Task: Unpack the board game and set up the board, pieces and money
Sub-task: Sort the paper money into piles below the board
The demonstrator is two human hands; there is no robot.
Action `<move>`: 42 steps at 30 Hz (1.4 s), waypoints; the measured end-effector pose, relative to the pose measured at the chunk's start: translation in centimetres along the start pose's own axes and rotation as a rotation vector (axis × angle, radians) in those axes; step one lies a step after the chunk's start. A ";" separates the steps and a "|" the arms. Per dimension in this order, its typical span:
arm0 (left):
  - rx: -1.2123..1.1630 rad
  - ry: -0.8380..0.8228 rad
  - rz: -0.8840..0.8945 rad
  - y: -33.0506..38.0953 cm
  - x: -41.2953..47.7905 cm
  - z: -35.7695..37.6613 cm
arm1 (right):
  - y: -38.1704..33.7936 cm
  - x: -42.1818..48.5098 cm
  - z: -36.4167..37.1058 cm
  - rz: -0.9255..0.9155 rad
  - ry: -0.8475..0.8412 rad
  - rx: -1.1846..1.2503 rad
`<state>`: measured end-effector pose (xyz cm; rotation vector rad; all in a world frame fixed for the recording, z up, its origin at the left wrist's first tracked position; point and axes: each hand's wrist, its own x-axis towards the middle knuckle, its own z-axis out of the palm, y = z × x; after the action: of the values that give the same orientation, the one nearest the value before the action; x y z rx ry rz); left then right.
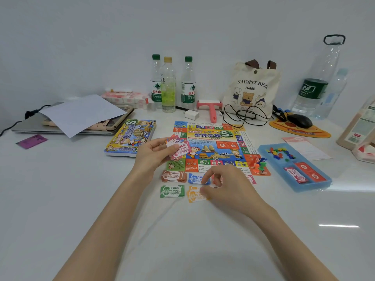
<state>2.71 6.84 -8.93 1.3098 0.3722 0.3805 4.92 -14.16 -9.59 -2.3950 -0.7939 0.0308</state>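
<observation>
**Head view, money-sorting stage.** The left hand [154,153] grips a fanned bundle of pink paper banknotes [179,148], raised above the near left corner of the square colour-printed paper game board [211,147]. The board lies unfolded flat on the white surface [81,199].

Just near of the board's near edge lie the sorted stacks, each with its long axis running left to right:
- **Far row:** a brown banknote stack [174,176] and a blue banknote stack [194,178].
- **Near row:** a green banknote stack [172,191] and an orange banknote stack [194,195].

The right hand [225,185] is low over the right ends of the blue and orange stacks, fingers curled and thumb close to forefinger. I cannot tell whether they pinch a note or merely touch one.

The relation I watch is that the stacks lie near and slightly right of the held bundle, directly under the right hand. I therefore judge the right hand the nearer one for laying each next note, with the left serving as feeder.

The blue plastic tray [312,186], holding small coloured plastic pieces [280,153] and red cards [310,172], sits right of the board, well apart from both hands.
</observation>
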 end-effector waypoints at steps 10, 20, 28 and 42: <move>0.012 0.002 -0.004 0.0 -0.1 0.1 | 0.2 -0.4 -0.4 -0.051 -0.125 -0.148; 0.014 -0.007 -0.003 -0.1 0.0 0.0 | -0.1 -0.3 -0.1 -0.078 -0.105 -0.130; 0.003 -0.022 -0.005 0.0 -0.1 0.1 | -0.3 -0.3 -0.2 -0.069 -0.100 -0.106; 0.159 -0.227 -0.010 -0.7 -0.8 1.4 | -1.0 2.2 -1.0 0.051 0.260 0.384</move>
<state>2.72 5.17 -9.30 1.4893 0.2206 0.1938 6.40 -12.81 -7.88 -2.0042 -0.5483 -0.0978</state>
